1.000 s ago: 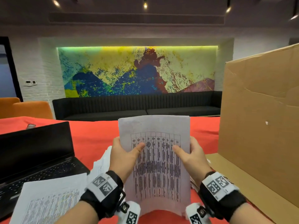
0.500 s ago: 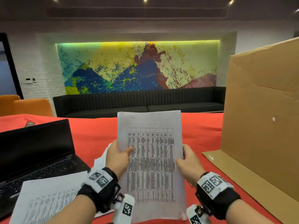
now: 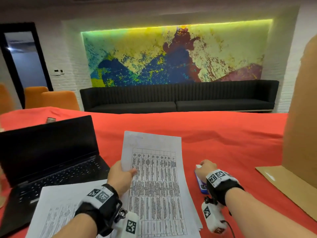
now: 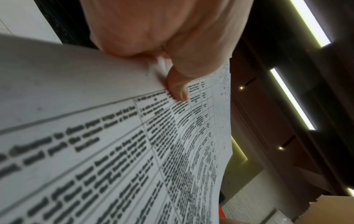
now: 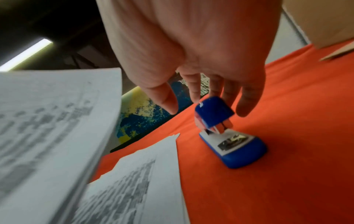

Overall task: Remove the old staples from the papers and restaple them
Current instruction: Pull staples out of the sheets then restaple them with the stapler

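Observation:
My left hand [image 3: 120, 176] pinches the left edge of a set of printed table papers [image 3: 154, 177], thumb on top, holding it tilted above the red tablecloth. The left wrist view shows the thumb [image 4: 178, 91] pressed on the papers [image 4: 114, 136]. A blue and white stapler [image 3: 200, 184] lies on the cloth right of the papers. My right hand [image 3: 204, 167] is over its raised top. In the right wrist view the fingers [image 5: 247, 100] hang loosely spread around the stapler [image 5: 229, 144], at or just off its blue top, not closed on it.
An open black laptop [image 3: 48, 152] sits at the left with a printed sheet [image 3: 56, 208] over its front edge. More papers [image 5: 143, 181] lie under the held set. A tall cardboard box [image 3: 301, 117] stands at the right, its flap flat on the cloth.
My right hand let go of the papers and moved right and down to the stapler. The papers came down lower, now held by the left hand alone.

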`<action>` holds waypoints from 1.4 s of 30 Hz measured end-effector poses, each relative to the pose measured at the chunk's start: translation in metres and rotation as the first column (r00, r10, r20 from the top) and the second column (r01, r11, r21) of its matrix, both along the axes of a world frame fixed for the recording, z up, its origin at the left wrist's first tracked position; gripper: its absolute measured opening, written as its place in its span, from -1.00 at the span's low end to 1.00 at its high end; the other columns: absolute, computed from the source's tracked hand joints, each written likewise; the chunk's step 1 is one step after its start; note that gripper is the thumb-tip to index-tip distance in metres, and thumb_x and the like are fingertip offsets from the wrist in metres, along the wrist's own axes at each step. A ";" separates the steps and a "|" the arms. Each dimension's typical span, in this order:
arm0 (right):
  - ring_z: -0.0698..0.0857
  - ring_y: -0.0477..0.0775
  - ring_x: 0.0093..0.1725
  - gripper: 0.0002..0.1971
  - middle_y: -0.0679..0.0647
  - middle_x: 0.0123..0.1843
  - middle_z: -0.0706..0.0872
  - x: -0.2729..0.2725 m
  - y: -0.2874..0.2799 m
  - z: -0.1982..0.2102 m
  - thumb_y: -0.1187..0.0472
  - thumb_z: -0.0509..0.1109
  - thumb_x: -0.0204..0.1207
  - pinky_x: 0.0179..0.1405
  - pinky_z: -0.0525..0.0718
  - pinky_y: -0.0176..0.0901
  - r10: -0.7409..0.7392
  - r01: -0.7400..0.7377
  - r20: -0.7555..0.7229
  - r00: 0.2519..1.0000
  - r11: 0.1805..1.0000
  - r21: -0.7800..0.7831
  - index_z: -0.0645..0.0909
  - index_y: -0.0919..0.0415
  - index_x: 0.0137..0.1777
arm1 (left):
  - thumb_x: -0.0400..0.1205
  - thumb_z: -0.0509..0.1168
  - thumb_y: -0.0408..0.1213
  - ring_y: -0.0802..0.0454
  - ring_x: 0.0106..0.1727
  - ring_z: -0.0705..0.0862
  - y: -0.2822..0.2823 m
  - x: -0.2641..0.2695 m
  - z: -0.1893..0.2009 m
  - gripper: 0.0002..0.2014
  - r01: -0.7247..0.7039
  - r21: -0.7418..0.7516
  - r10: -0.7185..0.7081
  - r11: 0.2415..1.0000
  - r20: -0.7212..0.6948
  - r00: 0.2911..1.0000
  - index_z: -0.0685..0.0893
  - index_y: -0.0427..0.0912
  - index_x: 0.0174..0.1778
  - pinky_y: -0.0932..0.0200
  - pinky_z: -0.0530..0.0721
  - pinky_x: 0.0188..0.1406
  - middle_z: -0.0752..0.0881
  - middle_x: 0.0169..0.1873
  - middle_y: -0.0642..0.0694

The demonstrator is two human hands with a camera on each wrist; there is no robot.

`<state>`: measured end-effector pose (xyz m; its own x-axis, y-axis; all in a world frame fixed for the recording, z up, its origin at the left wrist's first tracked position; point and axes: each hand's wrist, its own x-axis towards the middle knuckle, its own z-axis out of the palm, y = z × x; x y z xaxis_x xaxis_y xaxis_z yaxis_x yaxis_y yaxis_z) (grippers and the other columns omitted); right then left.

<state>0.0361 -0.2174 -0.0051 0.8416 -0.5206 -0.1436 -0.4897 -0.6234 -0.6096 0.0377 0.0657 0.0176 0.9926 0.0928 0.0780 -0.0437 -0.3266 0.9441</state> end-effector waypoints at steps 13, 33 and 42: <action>0.73 0.34 -0.17 -0.58 0.36 -0.21 0.72 0.025 -0.017 -0.016 0.07 0.32 0.51 -0.20 0.60 -0.06 -0.263 0.182 0.156 0.952 0.897 0.402 0.65 0.50 0.04 | 0.60 0.35 -0.53 -0.06 0.02 0.75 -0.003 0.015 -0.005 -0.78 0.109 -0.079 -0.111 0.991 -0.020 0.994 0.67 -0.08 -0.08 0.03 0.68 0.12 0.79 -0.07 -0.09; 0.58 0.15 -0.31 -0.67 0.26 -0.29 0.58 -0.183 0.025 0.064 0.38 0.25 0.00 -0.33 0.56 -0.03 -0.024 -0.456 0.675 0.737 0.720 0.523 0.59 0.38 -0.18 | 0.57 0.41 -0.48 -0.21 0.07 0.77 -0.038 -0.094 0.051 -0.78 0.240 -0.237 -0.189 0.942 0.218 0.957 0.66 -0.07 -0.01 -0.24 0.68 0.21 0.80 0.01 -0.19; 0.44 0.01 -0.47 -0.62 0.13 -0.28 0.49 -0.223 0.062 0.065 0.24 0.26 0.06 -0.65 0.46 -0.27 0.022 -0.387 0.707 0.707 0.849 0.361 0.55 0.27 -0.06 | 0.49 0.53 -0.30 0.11 -0.07 0.73 -0.045 -0.138 0.046 -0.68 0.098 -0.252 -0.022 0.963 0.286 0.958 0.57 -0.03 0.06 0.14 0.66 -0.06 0.75 -0.10 0.06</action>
<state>-0.1870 -0.1553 0.0598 0.8814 -0.3478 0.3195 0.2557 -0.2175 -0.9420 -0.1001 0.0207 0.0633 0.9391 0.0882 0.3323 -0.3280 -0.0594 0.9428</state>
